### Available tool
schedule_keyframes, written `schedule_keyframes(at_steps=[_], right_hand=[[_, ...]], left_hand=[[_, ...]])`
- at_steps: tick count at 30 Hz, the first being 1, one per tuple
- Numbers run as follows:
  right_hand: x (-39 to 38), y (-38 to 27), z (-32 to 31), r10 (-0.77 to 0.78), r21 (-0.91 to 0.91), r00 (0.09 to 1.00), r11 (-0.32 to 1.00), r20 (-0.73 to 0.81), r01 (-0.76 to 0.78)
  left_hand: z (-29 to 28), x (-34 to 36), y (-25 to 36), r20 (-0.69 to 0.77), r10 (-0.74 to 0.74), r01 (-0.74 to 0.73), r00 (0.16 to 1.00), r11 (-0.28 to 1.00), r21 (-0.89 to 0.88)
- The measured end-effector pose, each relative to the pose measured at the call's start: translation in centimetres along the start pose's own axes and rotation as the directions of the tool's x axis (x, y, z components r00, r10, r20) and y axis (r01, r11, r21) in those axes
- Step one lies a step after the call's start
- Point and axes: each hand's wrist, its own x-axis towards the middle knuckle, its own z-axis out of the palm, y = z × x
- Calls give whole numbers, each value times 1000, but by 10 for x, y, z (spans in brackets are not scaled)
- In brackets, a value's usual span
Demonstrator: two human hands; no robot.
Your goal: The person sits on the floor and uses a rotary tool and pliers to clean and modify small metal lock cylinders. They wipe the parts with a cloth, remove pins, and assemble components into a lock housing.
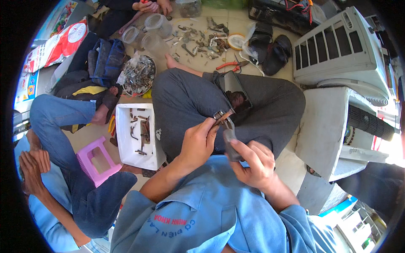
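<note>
Above my lap, my left hand (198, 141) is closed around a small copper-coloured pipe piece (223, 118), with a metal fitting (218, 114) at its upper end. My right hand (256, 166) grips pliers by their dark grey handles (233, 145). The pliers' metal jaws (228, 123) meet the copper piece just beside my left fingertips; whether they bite on it is hard to see. A dark phone (234, 92) lies across my crossed legs, just beyond both hands.
Left of my knee stands a white tray (125, 148) of copper pieces, beside a pink stool (90, 162). A tub of metal scraps (139, 76) is farther off. Red-handled pliers (233, 64) and scattered parts (204, 44) cover the floor ahead. A co-worker's hands (36, 164) rest at left; a white appliance (337, 50) stands right.
</note>
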Motion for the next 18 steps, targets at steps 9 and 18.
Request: schedule_keyframes(at_steps=[9,18], right_hand=[[84,87,30,354,609,736,413,578,-677],[-13,29,41,354,311,934,894,-53,-322]], left_hand=[[-21,-16,5,89,370,-370,925,929,-19],[-12,1,-6,-163,46,-49,986,999,-12]])
